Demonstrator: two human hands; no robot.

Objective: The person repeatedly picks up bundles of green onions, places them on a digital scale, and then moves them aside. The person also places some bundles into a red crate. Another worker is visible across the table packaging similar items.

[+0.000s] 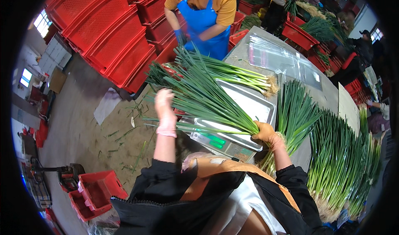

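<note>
My right hand [266, 133], in an orange-tan glove, is closed around the lower stalks of a bunch of green onions [215, 99]. The bunch slants over a weighing scale [224, 144] with a white metal tray [243, 102] and a lit green display. At the leaf end is my left hand [163, 105], pale-gloved and blurred by motion; its fingers are too unclear to read. Behind, another green onion bunch [246, 74] lies across the tray's far edge, roots to the right. A further bunch [293, 110] rests just right of the scale.
Stacked red plastic crates [106, 32] rise at the left. A person in a blue apron [202, 26] stands opposite. Clear plastic bags [280, 59] lie on the table [232, 59]. A long row of green onions [335, 160] fills the right; leaf scraps litter the floor [124, 141].
</note>
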